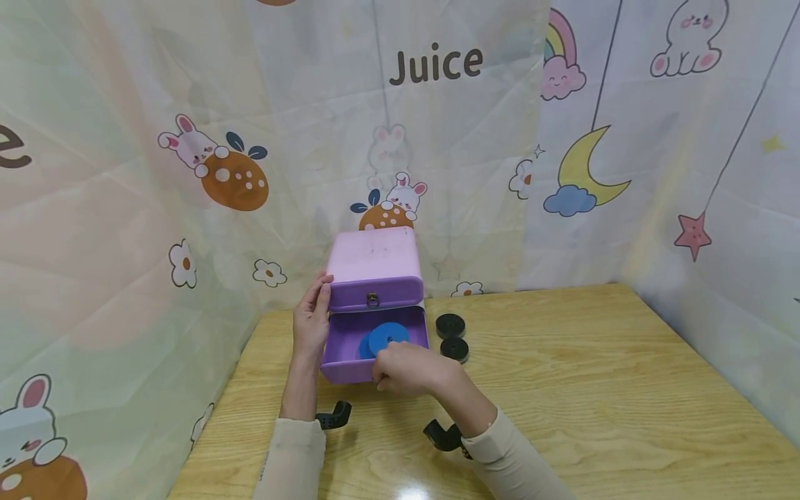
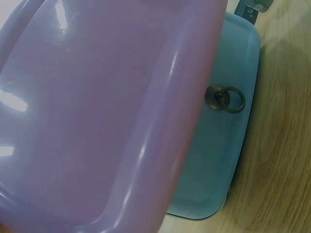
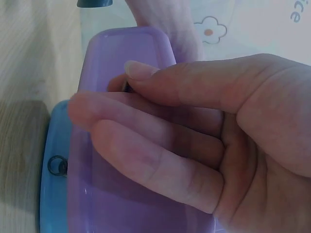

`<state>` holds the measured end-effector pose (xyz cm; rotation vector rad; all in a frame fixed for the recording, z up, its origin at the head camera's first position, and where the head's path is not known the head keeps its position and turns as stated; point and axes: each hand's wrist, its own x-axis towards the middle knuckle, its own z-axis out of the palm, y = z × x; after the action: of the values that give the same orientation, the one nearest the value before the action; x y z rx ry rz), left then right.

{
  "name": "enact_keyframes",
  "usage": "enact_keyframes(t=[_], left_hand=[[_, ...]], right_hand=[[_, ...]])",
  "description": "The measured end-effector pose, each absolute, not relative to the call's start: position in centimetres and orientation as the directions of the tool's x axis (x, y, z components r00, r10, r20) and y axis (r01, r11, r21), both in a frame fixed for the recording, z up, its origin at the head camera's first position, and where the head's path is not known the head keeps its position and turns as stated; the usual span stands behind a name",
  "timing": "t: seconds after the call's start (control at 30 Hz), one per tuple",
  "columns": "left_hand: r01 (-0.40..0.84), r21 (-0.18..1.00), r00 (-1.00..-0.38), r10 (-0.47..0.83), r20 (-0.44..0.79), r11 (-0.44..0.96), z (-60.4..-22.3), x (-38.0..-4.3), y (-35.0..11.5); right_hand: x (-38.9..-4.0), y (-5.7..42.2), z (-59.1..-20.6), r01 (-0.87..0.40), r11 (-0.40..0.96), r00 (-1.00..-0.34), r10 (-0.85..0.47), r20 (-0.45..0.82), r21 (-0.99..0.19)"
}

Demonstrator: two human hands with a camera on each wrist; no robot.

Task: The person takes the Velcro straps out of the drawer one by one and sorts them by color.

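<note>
A small drawer cabinet with a pink top point(image 1: 375, 253) stands on the table. Its upper purple drawer point(image 1: 344, 297), with a ring pull point(image 1: 372, 300), is closed. Below it a second purple drawer point(image 1: 340, 371) is pulled out, with blue discs point(image 1: 384, 338) overlapping inside. My left hand point(image 1: 310, 323) steadies the cabinet at its left side, fingers along the upper edge. In front of the pulled-out drawer, my right hand point(image 1: 406, 368) pinches its small metal pull point(image 3: 127, 88) between thumb and forefinger, the other fingers curled. Lower down, a blue drawer point(image 2: 214, 160) has its own ring pull point(image 2: 232, 100).
Two black discs point(image 1: 451, 326) lie on the wooden table point(image 1: 562, 375), just right of the cabinet. Printed curtains point(image 1: 312, 173) hang behind and on both sides. Black wrist mounts point(image 1: 444, 436) stick out from the forearms in front of the cabinet.
</note>
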<state>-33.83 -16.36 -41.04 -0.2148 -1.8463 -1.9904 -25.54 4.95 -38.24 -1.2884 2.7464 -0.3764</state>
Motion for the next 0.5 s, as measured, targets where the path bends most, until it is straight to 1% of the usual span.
enact_keyframes(t=[0.13, 0.23, 0.37, 0.5], left_hand=[[0.403, 0.915, -0.901, -0.194, 0.389, -0.035, -41.12, -33.87, -16.34], [0.407, 0.913, -0.899, -0.191, 0.394, -0.034, -41.14, -33.94, -16.34], [0.41, 0.911, -0.898, -0.19, 0.397, -0.037, -41.17, -34.01, -16.41], [0.412, 0.91, -0.899, -0.184, 0.398, -0.042, -41.21, -34.05, -16.53]], right_hand=[[-25.53, 5.0, -38.15, -0.763, 0.577, -0.61, -0.792, 0.029, -0.291], [-25.76, 5.06, -37.94, -0.788, 0.527, -0.578, -0.811, 0.088, -0.318], [-26.14, 5.17, -37.48, -0.817, 0.447, -0.548, -0.797, 0.253, -0.364], [-26.5, 5.33, -37.26, -0.839, 0.378, -0.533, -0.718, 0.447, -0.392]])
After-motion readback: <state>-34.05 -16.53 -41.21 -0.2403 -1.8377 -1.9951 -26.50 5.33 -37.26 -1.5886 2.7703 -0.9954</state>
